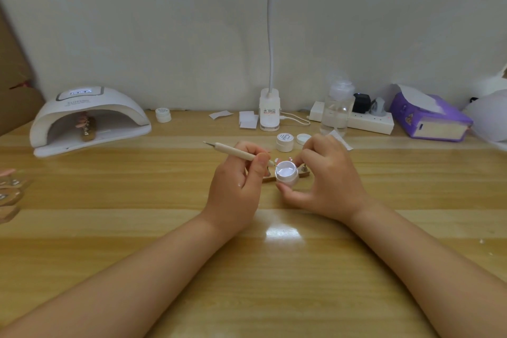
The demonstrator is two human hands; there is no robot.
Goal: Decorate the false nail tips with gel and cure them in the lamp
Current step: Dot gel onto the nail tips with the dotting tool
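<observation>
**Tool tip at open gel pot, one nail holder in the lamp**

Our left hand (238,173) pinches the dotting tool (236,151), its near tip at the rim of the open gel pot (287,174). Our right hand (326,178) grips that pot between thumb and fingers, just above the tabletop (274,269). A wooden nail holder (303,173) sits right behind the pot, mostly hidden. The curing lamp (90,118) is far left with a second holder of nail tips (85,126) inside. A closed pot (284,141) and a loose lid (303,138) sit just behind our hands. More nail tips (8,186) lie at the left edge.
</observation>
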